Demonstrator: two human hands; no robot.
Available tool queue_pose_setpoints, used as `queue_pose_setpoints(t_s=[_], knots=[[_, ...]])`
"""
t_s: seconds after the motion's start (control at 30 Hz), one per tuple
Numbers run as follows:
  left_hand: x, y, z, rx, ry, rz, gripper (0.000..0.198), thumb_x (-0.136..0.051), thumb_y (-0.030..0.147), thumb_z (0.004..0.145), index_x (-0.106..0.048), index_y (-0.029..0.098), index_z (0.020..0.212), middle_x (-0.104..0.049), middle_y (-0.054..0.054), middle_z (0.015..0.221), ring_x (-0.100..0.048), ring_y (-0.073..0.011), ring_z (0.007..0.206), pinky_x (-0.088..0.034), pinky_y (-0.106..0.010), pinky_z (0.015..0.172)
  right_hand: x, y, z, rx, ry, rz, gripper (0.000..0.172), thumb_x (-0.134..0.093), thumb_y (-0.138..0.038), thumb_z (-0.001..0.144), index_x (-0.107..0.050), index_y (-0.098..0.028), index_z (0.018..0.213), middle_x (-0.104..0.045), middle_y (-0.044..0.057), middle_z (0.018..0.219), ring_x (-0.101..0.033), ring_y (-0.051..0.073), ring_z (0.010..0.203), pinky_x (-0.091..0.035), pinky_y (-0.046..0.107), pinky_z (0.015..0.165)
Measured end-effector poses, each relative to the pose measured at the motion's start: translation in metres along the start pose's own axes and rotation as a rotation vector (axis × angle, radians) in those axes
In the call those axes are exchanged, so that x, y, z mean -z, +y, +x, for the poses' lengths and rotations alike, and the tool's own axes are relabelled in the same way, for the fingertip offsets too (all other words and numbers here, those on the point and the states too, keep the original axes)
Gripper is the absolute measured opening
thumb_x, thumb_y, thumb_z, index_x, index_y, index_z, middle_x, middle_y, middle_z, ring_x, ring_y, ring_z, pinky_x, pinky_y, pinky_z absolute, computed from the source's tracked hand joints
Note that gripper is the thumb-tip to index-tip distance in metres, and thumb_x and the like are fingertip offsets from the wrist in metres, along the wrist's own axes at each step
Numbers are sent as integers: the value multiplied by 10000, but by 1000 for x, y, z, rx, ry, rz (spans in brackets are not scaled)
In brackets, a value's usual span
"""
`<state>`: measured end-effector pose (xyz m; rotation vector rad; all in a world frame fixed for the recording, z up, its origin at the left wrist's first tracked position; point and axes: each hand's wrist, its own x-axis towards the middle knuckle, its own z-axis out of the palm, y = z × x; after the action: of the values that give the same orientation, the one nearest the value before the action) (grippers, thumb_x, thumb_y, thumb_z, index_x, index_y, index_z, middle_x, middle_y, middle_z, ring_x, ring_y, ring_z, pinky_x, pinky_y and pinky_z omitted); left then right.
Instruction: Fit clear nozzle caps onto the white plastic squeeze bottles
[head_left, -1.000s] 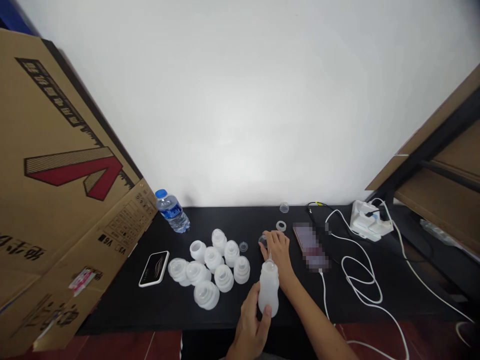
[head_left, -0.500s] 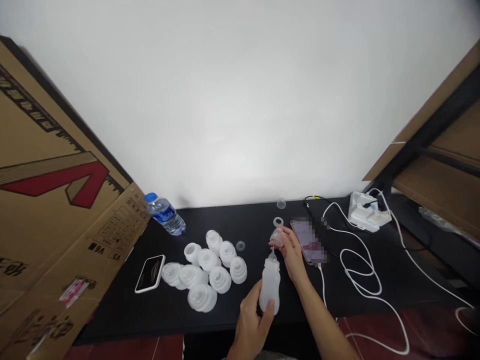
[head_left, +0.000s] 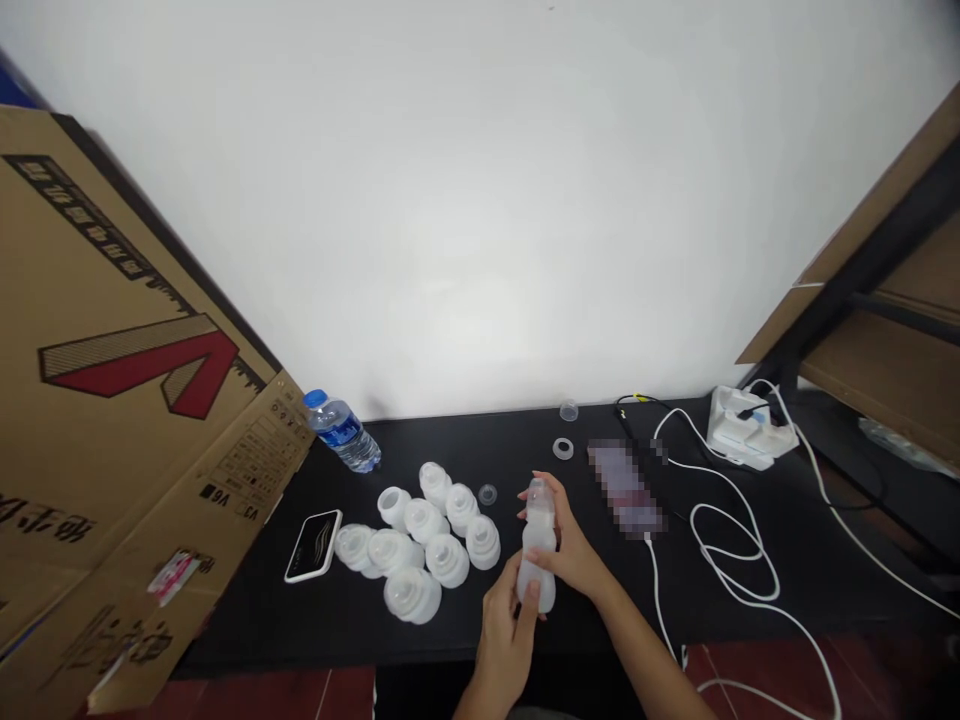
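Observation:
A frosted white baby bottle (head_left: 538, 540) stands between my hands in front of me, slightly tilted. Its teat lies under a clear dome cap (head_left: 538, 493) at the top. My left hand (head_left: 506, 620) is closed around the lower body, thumb on the near side. The fingers of my right hand (head_left: 564, 545) wrap the neck and upper body from the right, some of them hidden behind the bottle. To the left, several similar white bottles (head_left: 446, 558) stand in a group, one with an uncovered wide mouth (head_left: 393, 505).
A ring (head_left: 562, 449) and two clear caps (head_left: 569, 410) (head_left: 487, 494) lie on the black table (head_left: 450, 640). A water bottle (head_left: 343, 432), a white-edged device (head_left: 313, 546), a blurred phone (head_left: 627, 488), white cables (head_left: 739, 590) and a power strip (head_left: 750, 428) surround them. Cardboard (head_left: 142, 400) stands left.
The clear dome cap has come down over the teat onto the bottle. My right hand has moved down from above it to grip the bottle's upper part. The view has shifted slightly.

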<state>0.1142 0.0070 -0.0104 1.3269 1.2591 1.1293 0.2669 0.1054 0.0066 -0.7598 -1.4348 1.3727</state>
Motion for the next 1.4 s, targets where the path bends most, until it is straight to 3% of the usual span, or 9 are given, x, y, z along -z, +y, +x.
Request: queue_pose_setpoints(t_s=[0.07, 0.2, 0.5, 0.7, 0.87, 0.97, 1.07, 1.17, 1.4], knots=[[0, -2, -1, -5, 19, 44, 675, -491, 716, 1087, -732, 156, 1377, -809, -109, 986, -746, -235, 793, -670, -331, 737, -5, -1, -5, -25, 5, -35, 1098, -937, -466, 839, -241, -367, 1683, -633, 128, 1422, -733, 276, 1105, -648, 395, 844], [0, -8, -3, -32, 88, 103, 713, -529, 724, 1068, -709, 160, 1465, -839, -135, 1043, -776, -276, 862, -689, -385, 797, -16, -2, -10, -38, 72, -23, 873, -826, -389, 939, -266, -352, 1608, -669, 95, 1300, -780, 239, 922, -677, 419, 808], [0, -26, -5, -53, 93, 103, 663, -568, 583, 1105, -619, 132, 1588, -652, -205, 1593, -623, -351, 1489, -576, -440, 1179, -27, -6, -8, -44, 178, -29, 603, -754, -309, 952, -400, -324, 1439, -707, 2, 1066, -810, 225, 746, -684, 382, 700], [-1, -32, -8, -27, 94, 170, 629, -611, 541, 1093, -630, 143, 1580, -646, -194, 1602, -615, -362, 1496, -522, -496, 1236, -27, -4, -14, -63, 241, -3, 629, -756, -361, 955, -379, -305, 1456, -720, -13, 942, -828, 262, 725, -696, 403, 679], [0, -20, -7, -63, 32, 196, 587, -585, 513, 1105, -632, 167, 1576, -673, -181, 1576, -642, -361, 1464, -512, -523, 1241, -27, -10, -17, -56, 337, -20, 571, -802, -432, 943, -424, -302, 1349, -770, -4, 907, -860, 297, 792, -714, 434, 735], [0, -11, -5, -91, 25, 165, 556, -556, 476, 1124, -600, 183, 1594, -653, -176, 1599, -624, -342, 1485, -510, -516, 1242, -32, -8, -21, -13, 393, -47, 594, -786, -490, 978, -437, -296, 1418, -810, 98, 1155, -868, 308, 934, -712, 495, 883], [1, -2, -4, -117, 29, 161, 521, -556, 420, 1131, -564, 214, 1609, -634, -174, 1614, -616, -334, 1490, -518, -518, 1231, -35, 0, -33, 2, 340, -140, 589, -644, -535, 1080, -448, -282, 1574, -769, 179, 1373, -839, 327, 1104, -670, 551, 1015], [2, 5, -3, -174, 11, 156, 495, -549, 337, 1132, -525, 251, 1619, -616, -158, 1623, -598, -316, 1505, -507, -517, 1243, -31, 5, -50, 51, 248, -301, 474, -567, -532, 1113, -630, -269, 1503, -789, 165, 1335, -769, 351, 1261, -604, 568, 1123], [-2, -1, -5, -283, 12, 290, 616, -547, 223, 1102, -425, 259, 1705, -568, -162, 1674, -567, -319, 1546, -506, -543, 1263, -11, 8, -65, 2, 301, -433, 502, -799, -503, 970, -753, -241, 1396, -790, 152, 1267, -761, 366, 1178, -656, 481, 993]])
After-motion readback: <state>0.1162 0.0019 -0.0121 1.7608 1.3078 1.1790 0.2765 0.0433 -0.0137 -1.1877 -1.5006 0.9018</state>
